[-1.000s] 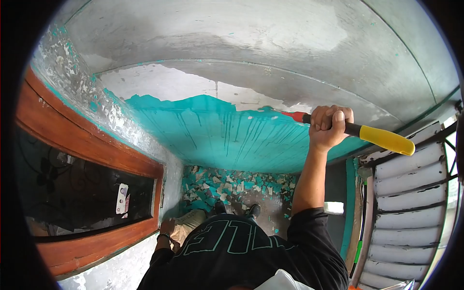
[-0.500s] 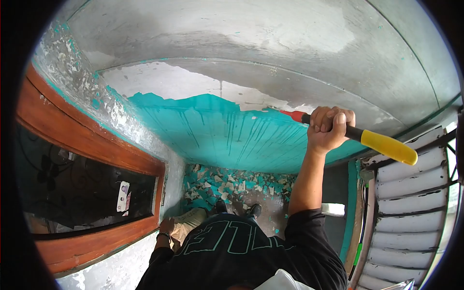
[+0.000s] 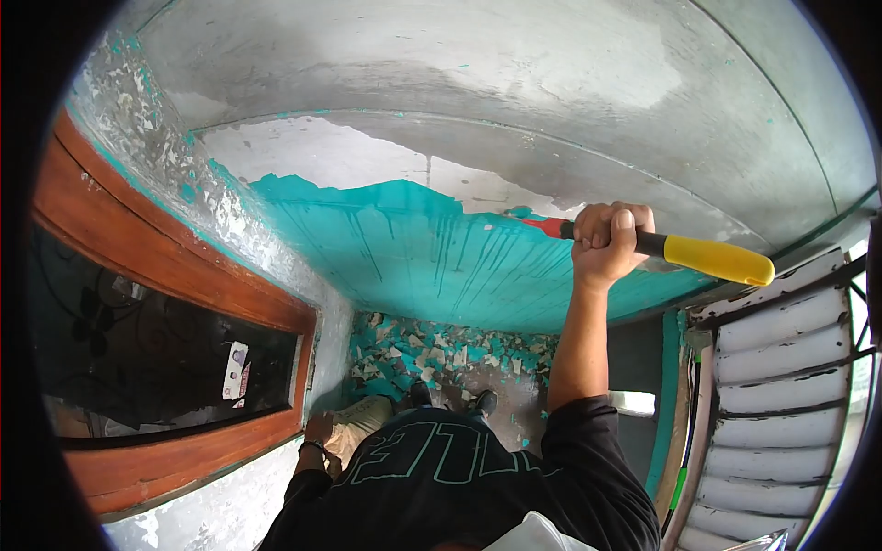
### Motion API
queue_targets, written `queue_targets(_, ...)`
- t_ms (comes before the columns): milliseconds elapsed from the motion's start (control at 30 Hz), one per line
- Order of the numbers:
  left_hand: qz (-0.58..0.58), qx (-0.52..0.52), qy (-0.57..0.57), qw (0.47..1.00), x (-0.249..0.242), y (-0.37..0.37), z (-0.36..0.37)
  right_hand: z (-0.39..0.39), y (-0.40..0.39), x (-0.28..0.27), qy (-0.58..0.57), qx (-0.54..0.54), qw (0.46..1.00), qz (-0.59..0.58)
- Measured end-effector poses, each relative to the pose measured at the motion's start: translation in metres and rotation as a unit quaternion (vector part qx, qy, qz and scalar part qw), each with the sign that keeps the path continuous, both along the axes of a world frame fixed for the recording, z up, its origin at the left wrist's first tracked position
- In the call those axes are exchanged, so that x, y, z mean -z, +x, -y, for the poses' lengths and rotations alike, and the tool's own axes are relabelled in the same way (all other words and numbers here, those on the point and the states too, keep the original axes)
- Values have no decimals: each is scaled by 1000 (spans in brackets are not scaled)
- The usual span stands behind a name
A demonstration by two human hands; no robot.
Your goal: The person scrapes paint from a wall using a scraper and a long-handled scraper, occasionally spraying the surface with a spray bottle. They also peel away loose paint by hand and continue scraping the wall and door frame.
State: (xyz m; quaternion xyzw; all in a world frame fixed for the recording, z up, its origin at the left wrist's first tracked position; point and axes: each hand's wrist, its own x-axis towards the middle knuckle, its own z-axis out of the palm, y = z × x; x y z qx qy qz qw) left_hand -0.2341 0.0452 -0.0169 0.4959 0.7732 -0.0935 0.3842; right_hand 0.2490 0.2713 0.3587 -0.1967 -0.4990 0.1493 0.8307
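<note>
My right hand (image 3: 608, 242) is wrapped round the dark shaft of a scraper (image 3: 718, 259) with a yellow grip end and a red head. The red head meets the wall at the ragged upper edge of the teal paint (image 3: 404, 239). Above that edge, bare white and grey wall (image 3: 312, 151) shows. Down at my left side, my left hand (image 3: 319, 427) hangs by the tan trouser leg, a dark band at its wrist; its fingers are too unclear to read.
Teal and white paint flakes (image 3: 432, 349) cover the floor at the wall's foot, near my dark shoes (image 3: 485, 401). A wooden-framed window (image 3: 184, 468) stands at left, white slats (image 3: 781, 395) at right.
My right hand and the scraper have shifted slightly left, and the yellow end has risen a little. My left hand looks unchanged.
</note>
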Motion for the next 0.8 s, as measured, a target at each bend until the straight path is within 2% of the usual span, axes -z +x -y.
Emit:
queue_targets(133,6,-17,28,999,5,-5,9,8,-3,-7,46,-20,999,20)
queue_targets(200,53,-68,2,996,22,-16,16,-2,-10,8,-66,68,995,36)
queue_targets(233,25,-20,9,999,25,-19,16,-7,-7,24,-91,68,990,82)
queue_targets(267,-1,27,20,999,28,-21,12,-8,-6,37,-74,-13,997,28)
queue_targets(300,7,12,75,997,14,-12,14,-4,1,30,-41,-3,999,25)
queue_targets(333,8,17,76,997,3,-4,10,5,12,19,-15,6,1000,19)
queue_targets(367,6,0,43,999,-8,-2,6,13,28,0,9,41,998,36)
queue_targets(433,17,9,13,1000,-29,4,0,28,57,-30,18,12,999,35)
queue_targets(533,15,-12,28,999,-9,-2,4,31,61,-34,16,33,998,57)
queue_targets(567,8,-19,34,999,-2,-2,5,29,55,-26,-17,40,998,42)
queue_targets(600,6,-16,32,999,0,-3,2,29,56,-22,0,5,998,55)
queue_targets(667,31,80,-45,995,4,-6,-13,31,60,-23,15,17,998,52)
queue_targets(733,23,84,-15,996,31,-16,-25,40,65,-32,64,14,994,89)
queue_targets(767,14,89,7,996,46,-23,-24,40,62,-32,61,27,995,69)
queue_targets(800,14,91,5,996,57,-28,-24,35,59,-25,9,57,998,6)
